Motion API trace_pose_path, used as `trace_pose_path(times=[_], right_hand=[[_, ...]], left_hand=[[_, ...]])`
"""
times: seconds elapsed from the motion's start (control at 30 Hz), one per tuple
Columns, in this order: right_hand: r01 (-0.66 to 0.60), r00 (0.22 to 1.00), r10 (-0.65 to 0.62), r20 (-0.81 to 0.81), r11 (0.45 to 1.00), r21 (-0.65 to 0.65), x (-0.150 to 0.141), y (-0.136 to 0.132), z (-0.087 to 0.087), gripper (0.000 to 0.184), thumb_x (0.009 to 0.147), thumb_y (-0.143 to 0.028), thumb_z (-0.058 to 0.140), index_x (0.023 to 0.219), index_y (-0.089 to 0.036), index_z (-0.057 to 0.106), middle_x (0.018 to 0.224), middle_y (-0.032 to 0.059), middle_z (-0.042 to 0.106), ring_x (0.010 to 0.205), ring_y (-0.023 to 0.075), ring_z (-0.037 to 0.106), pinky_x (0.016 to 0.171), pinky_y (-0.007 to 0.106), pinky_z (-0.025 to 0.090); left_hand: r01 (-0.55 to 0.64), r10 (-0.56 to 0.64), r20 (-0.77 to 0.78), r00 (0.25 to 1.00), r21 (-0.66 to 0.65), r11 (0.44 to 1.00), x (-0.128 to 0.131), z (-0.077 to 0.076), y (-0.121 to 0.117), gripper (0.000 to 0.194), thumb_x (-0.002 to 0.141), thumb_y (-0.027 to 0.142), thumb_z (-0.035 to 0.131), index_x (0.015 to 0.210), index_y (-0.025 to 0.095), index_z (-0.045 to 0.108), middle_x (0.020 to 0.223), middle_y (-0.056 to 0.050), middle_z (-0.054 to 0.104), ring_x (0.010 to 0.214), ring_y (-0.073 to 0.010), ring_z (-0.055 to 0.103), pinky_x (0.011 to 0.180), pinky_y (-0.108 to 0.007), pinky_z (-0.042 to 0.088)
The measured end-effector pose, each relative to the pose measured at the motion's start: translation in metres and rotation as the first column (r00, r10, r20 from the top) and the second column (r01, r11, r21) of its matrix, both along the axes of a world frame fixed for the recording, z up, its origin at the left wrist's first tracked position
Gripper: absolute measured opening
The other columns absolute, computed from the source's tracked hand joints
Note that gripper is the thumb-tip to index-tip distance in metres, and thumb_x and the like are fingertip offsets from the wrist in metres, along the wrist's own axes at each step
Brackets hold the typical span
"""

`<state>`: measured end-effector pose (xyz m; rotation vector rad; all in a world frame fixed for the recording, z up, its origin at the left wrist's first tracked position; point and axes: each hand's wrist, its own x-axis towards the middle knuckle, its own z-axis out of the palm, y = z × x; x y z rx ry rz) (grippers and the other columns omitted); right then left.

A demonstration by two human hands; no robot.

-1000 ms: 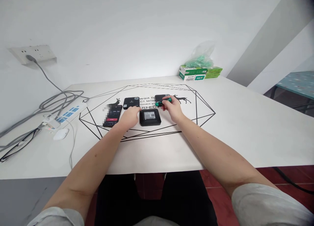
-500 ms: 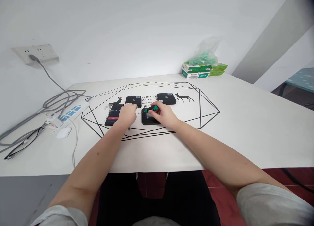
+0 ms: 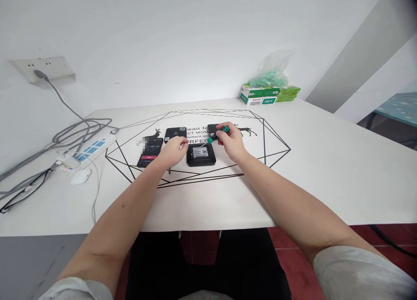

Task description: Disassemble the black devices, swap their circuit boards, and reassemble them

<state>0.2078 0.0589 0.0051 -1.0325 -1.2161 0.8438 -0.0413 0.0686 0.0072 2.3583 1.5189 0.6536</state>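
My right hand (image 3: 233, 143) is closed round the green and black handle of a screwdriver (image 3: 214, 138). The shaft slants down to the left, its tip at the left part of a flat black device (image 3: 201, 162) with a white label. Whether the tip sits in a screw is too small to tell. My left hand (image 3: 174, 152) has its fingers curled together by the device's left edge; anything between the fingertips is hidden. Behind the hands lie a second black device (image 3: 175, 133) and a third one (image 3: 212, 129), partly covered by my right hand.
A phone (image 3: 150, 151) showing a timer lies left of my left hand. Farther left are a power strip (image 3: 93, 151), grey cables, a white earphone case (image 3: 81, 176) and eyeglasses (image 3: 26, 191). Green-and-white boxes (image 3: 259, 91) with a plastic bag stand at the back against the wall.
My right hand has moved right and tilted the screwdriver, bringing its tip onto the labelled device. My left hand has shifted right to that device's edge, its fingers now curled.
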Motion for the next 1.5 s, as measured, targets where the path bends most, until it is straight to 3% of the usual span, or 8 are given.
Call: trace_pose_path(times=[0.3, 0.63, 0.73, 0.83, 0.97, 1.17, 1.37, 1.5], right_hand=[[0.021, 0.999, -0.02, 0.05, 0.999, -0.031, -0.002, 0.0, -0.002, 0.014, 0.075, -0.03, 0.066, 0.088, -0.024, 0.062, 0.063, -0.0067, 0.055, 0.051, 0.0123, 0.051, 0.056, 0.032, 0.043], [0.03, 0.995, -0.025, 0.098, 0.998, -0.051, 0.001, 0.007, -0.013, 0.014, 0.076, -0.032, 0.068, 0.088, -0.025, 0.064, 0.061, -0.007, 0.056, 0.05, 0.0128, 0.052, 0.054, 0.031, 0.043], [0.031, 0.994, -0.026, 0.108, 0.999, -0.042, 0.001, 0.008, -0.014, 0.014, 0.077, -0.032, 0.069, 0.088, -0.025, 0.063, 0.061, -0.0071, 0.056, 0.05, 0.0126, 0.052, 0.054, 0.03, 0.043], [0.025, 0.993, -0.02, 0.116, 0.999, -0.044, 0.001, 0.007, -0.012, 0.014, 0.077, -0.032, 0.068, 0.088, -0.025, 0.063, 0.062, -0.007, 0.057, 0.05, 0.0127, 0.052, 0.054, 0.031, 0.043], [0.042, 0.989, -0.037, 0.142, 0.999, -0.026, -0.001, 0.003, -0.01, 0.014, 0.077, -0.032, 0.067, 0.089, -0.025, 0.064, 0.062, -0.0061, 0.058, 0.052, 0.0137, 0.053, 0.056, 0.032, 0.045], [0.046, 0.984, -0.045, 0.173, 0.999, -0.003, -0.001, 0.002, -0.009, 0.014, 0.078, -0.033, 0.069, 0.089, -0.025, 0.065, 0.062, -0.0062, 0.058, 0.054, 0.0143, 0.053, 0.059, 0.033, 0.047], [0.134, 0.986, -0.135, 0.1, 0.991, 0.015, 0.006, 0.006, -0.006, 0.016, 0.078, -0.031, 0.07, 0.092, -0.025, 0.064, 0.067, -0.0048, 0.058, 0.058, 0.0149, 0.054, 0.057, 0.031, 0.046], [0.168, 0.985, -0.166, 0.038, 0.985, -0.027, 0.008, 0.011, -0.009, 0.021, 0.08, -0.033, 0.069, 0.099, -0.025, 0.062, 0.069, -0.0051, 0.059, 0.057, 0.0142, 0.055, 0.055, 0.03, 0.047]], left_hand=[[0.133, -0.115, -0.211, 0.971, 0.071, 0.989, 0.001, -0.003, -0.006, 0.035, 0.108, 0.035, 0.048, 0.128, 0.016, 0.07, 0.129, -0.014, 0.069, 0.126, -0.0319, 0.064, 0.112, -0.047, 0.051], [0.281, -0.262, -0.272, 0.926, 0.032, 0.959, 0.001, -0.004, -0.006, 0.039, 0.11, 0.036, 0.039, 0.122, 0.021, 0.073, 0.126, -0.012, 0.068, 0.123, -0.0299, 0.064, 0.112, -0.046, 0.052], [0.301, -0.293, -0.244, 0.925, -0.001, 0.953, 0.0, -0.005, -0.005, 0.036, 0.106, 0.032, 0.045, 0.128, 0.023, 0.072, 0.131, -0.011, 0.067, 0.127, -0.0292, 0.064, 0.113, -0.045, 0.052], [0.299, -0.298, -0.24, 0.924, -0.036, 0.954, -0.001, -0.004, -0.005, 0.039, 0.103, 0.033, 0.05, 0.136, 0.023, 0.069, 0.14, -0.012, 0.064, 0.133, -0.0302, 0.062, 0.113, -0.044, 0.052], [0.292, -0.3, -0.253, 0.92, -0.071, 0.954, -0.001, 0.0, -0.007, 0.043, 0.105, 0.033, 0.046, 0.142, 0.021, 0.065, 0.145, -0.013, 0.061, 0.136, -0.0304, 0.06, 0.112, -0.044, 0.052], [0.271, -0.283, -0.235, 0.93, -0.084, 0.959, -0.001, 0.001, -0.01, 0.045, 0.106, 0.043, 0.048, 0.142, 0.022, 0.066, 0.146, -0.012, 0.061, 0.127, -0.0302, 0.066, 0.105, -0.042, 0.056], [0.265, -0.278, -0.259, 0.925, -0.084, 0.961, -0.003, 0.0, -0.007, 0.041, 0.108, 0.035, 0.045, 0.141, 0.024, 0.067, 0.146, -0.01, 0.062, 0.124, -0.0282, 0.068, 0.102, -0.039, 0.056], [0.134, -0.117, -0.291, 0.95, 0.039, 0.99, -0.005, 0.005, -0.002, 0.036, 0.108, 0.024, 0.043, 0.131, 0.022, 0.071, 0.136, -0.01, 0.068, 0.125, -0.0288, 0.067, 0.104, -0.04, 0.055]])
